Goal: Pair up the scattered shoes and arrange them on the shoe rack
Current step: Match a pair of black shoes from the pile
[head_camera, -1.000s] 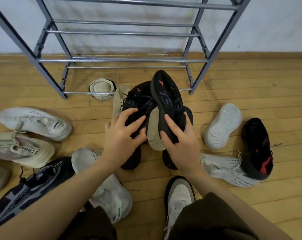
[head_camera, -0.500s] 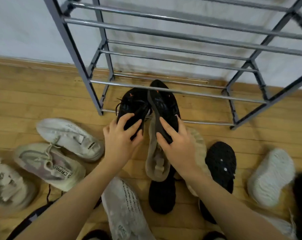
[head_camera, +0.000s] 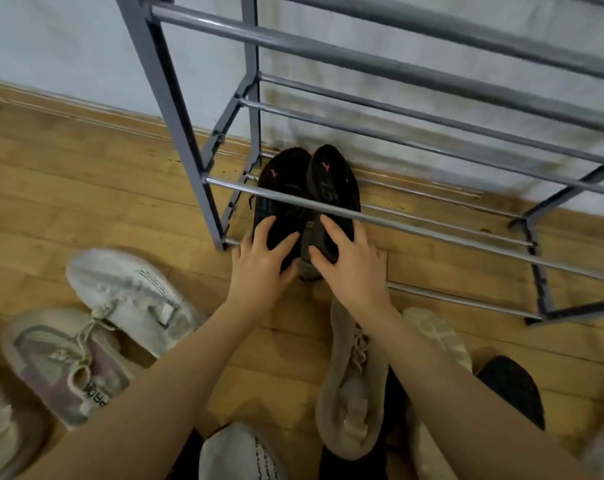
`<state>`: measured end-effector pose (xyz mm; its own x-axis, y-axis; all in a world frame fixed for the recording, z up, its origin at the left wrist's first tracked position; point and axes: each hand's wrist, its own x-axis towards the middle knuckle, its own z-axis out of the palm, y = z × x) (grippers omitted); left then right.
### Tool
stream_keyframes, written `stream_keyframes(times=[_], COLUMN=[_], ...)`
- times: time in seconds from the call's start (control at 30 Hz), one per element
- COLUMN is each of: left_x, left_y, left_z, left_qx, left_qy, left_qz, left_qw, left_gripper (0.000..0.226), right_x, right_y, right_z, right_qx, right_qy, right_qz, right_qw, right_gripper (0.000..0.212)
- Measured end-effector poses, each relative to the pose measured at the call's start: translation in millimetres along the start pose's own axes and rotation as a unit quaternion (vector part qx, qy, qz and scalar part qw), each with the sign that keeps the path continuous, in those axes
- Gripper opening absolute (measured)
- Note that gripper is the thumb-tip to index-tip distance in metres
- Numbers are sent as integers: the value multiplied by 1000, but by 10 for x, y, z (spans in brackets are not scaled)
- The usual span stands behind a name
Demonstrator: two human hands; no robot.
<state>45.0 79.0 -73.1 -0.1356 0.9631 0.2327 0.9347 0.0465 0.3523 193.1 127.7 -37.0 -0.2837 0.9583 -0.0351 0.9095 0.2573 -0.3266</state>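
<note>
Two black shoes with small orange marks lie side by side at the left end of the grey metal shoe rack's (head_camera: pixel 175 109) lowest level, toes toward the wall. My left hand (head_camera: pixel 262 261) grips the heel end of the left black shoe (head_camera: pixel 283 188). My right hand (head_camera: pixel 349 261) grips the heel end of the right black shoe (head_camera: pixel 331 181), which is tilted with its sole showing. A rack bar crosses over both shoes.
Loose shoes lie on the wooden floor: a white one (head_camera: pixel 130 292) and a beige-grey laced one (head_camera: pixel 61 362) at left, a tan one (head_camera: pixel 352 386) under my right forearm, a pale sole (head_camera: pixel 439 341), a black shoe (head_camera: pixel 515 389) at right, a white toe (head_camera: pixel 238 452) near bottom.
Both hands have carried the black pair forward from the floor pile and pushed it under the rack's front bar onto the bottom level. My view has moved closer to the rack.
</note>
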Motion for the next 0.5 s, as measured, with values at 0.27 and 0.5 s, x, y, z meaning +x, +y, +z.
stream_keyframes(times=[0.27, 0.5], left_x=[-46, -3], left_y=[-63, -50], left_z=[31, -46], left_qx=[-4, -36], left_qy=[-64, -14], left_qz=[3, 36], left_qw=[998, 999], left_gripper=[60, 47], right_x=[-46, -216], right_y=[149, 159], right_z=[96, 202], right_qx=[-63, -76], right_qy=[-45, 33], right_qz=[-54, -37], right_qw=[996, 996], right_gripper=[74, 61])
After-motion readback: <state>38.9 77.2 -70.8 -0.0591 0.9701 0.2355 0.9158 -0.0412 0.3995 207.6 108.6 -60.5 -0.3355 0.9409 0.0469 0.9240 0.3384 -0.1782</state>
